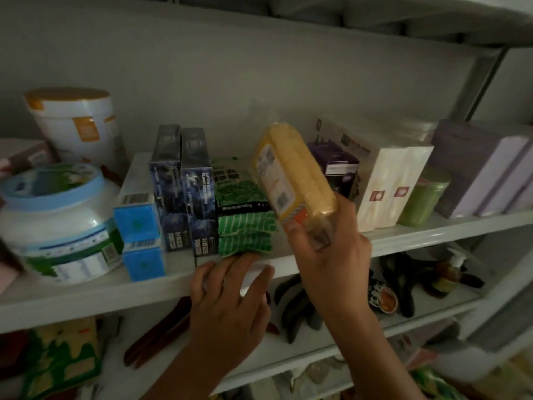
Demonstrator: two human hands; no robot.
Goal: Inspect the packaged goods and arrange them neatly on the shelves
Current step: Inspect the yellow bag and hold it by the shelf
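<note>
My right hand grips the lower end of a yellow pack, held tilted above the white shelf, in front of a purple box. My left hand rests with fingers spread on the shelf's front edge, its fingertips touching the green striped packs stacked there. Left of those stand two dark blue boxes and two light blue boxes. White cartons stand right of the yellow pack.
Two large tubs fill the shelf's left end. A green jar and lilac boxes sit at the right. The lower shelf holds dark objects, a bottle and a colourful bag. A shelf post rises at the right.
</note>
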